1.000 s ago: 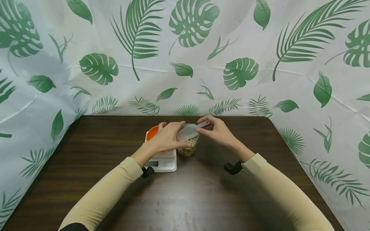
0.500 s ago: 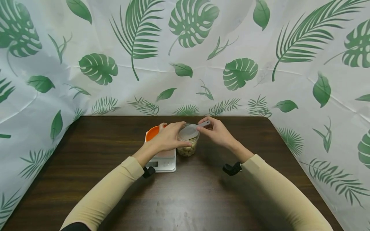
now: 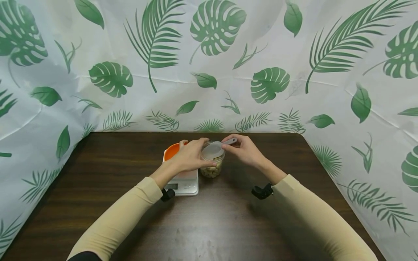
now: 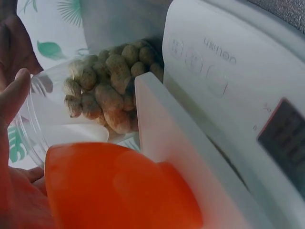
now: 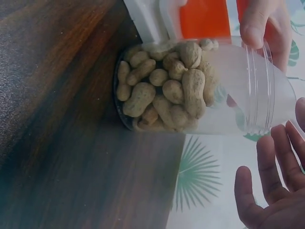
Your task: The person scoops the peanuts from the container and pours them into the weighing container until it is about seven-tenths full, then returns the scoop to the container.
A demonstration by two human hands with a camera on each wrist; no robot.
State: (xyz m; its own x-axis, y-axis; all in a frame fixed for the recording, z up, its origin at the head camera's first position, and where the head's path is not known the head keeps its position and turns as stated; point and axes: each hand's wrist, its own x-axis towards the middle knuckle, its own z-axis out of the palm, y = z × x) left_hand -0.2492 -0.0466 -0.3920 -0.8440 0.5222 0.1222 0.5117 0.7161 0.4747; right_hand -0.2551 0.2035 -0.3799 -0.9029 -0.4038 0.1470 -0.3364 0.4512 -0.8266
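A clear jar (image 3: 210, 171) partly filled with unshelled peanuts (image 5: 162, 95) stands on the table, right beside a white kitchen scale (image 3: 187, 187). My left hand (image 3: 187, 156) grips the jar near its rim, thumb on the near side and fingers on the far side. Between the thumb and fingers of my right hand (image 3: 246, 150) is the grey handle of a translucent scoop (image 3: 213, 149). The scoop's bowl lies at the jar's mouth, above most of the peanuts. An orange bowl (image 4: 119, 186) sits on the scale, partly hidden behind my left hand in the head view.
The dark wooden table (image 3: 209, 224) reaches toward me from a leaf-printed curtain (image 3: 228, 83) at its back edge. The scale's display (image 3: 172, 186) faces the near side, partly covered by my left wrist.
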